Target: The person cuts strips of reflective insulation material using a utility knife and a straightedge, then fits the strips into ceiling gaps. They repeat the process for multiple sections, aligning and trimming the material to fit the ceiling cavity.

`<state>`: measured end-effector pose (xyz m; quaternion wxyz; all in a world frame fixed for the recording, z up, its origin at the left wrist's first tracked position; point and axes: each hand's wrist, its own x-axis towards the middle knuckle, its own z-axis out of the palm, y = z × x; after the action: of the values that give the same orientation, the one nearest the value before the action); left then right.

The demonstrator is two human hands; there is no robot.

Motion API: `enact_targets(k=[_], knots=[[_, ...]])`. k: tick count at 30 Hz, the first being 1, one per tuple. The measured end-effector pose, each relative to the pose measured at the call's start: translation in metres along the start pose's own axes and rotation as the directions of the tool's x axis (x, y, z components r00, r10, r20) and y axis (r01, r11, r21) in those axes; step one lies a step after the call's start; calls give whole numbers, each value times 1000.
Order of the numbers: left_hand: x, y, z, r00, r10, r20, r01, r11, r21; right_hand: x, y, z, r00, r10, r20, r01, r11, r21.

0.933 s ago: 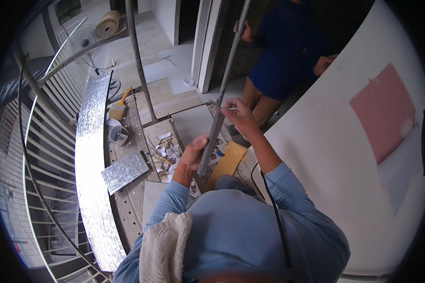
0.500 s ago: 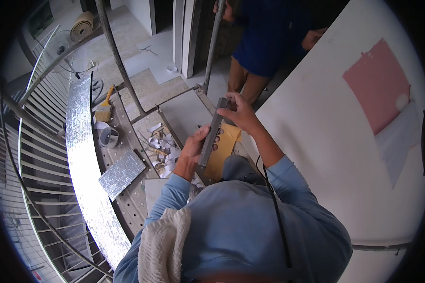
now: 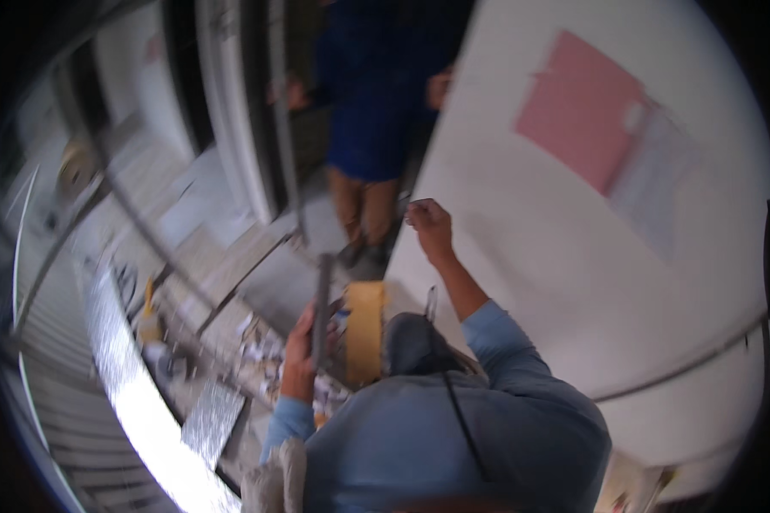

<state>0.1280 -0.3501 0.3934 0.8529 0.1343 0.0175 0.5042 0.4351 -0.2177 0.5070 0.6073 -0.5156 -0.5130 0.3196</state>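
A narrow grey bar (image 3: 321, 312) stands nearly upright in my left hand (image 3: 299, 359), whose fingers are wrapped round it low down. My right hand (image 3: 431, 229) is off the bar, raised in front of the large white panel (image 3: 522, 274). Its fingers are curled together; motion blur hides whether anything small is between them. Just right of the bar is a yellow sheet (image 3: 365, 333), close to my dark-clothed knee (image 3: 411, 342).
A person in blue (image 3: 368, 94) stands ahead beside a metal pole (image 3: 282, 111). A pink patch (image 3: 582, 111) marks the panel. To the left lie a shiny silver strip (image 3: 133, 368), a smaller silver piece (image 3: 212, 419), a yellow-handled brush (image 3: 149, 321) and paper scraps (image 3: 265, 350).
My right hand has let go of the bar and moved right toward the panel. My left hand keeps the bar, now more upright. The whole view has turned and blurred.
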Motion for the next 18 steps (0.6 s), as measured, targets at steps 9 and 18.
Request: enact_targets(k=[9, 18], knots=[[102, -53, 46, 928, 339, -152, -38, 494, 869, 49, -64, -269, 347, -901, -259, 443, 401, -802], [211, -168, 73, 779, 551, 299, -153, -296, 943, 64, 4, -361, 256, -966, 24, 656, 155, -739]])
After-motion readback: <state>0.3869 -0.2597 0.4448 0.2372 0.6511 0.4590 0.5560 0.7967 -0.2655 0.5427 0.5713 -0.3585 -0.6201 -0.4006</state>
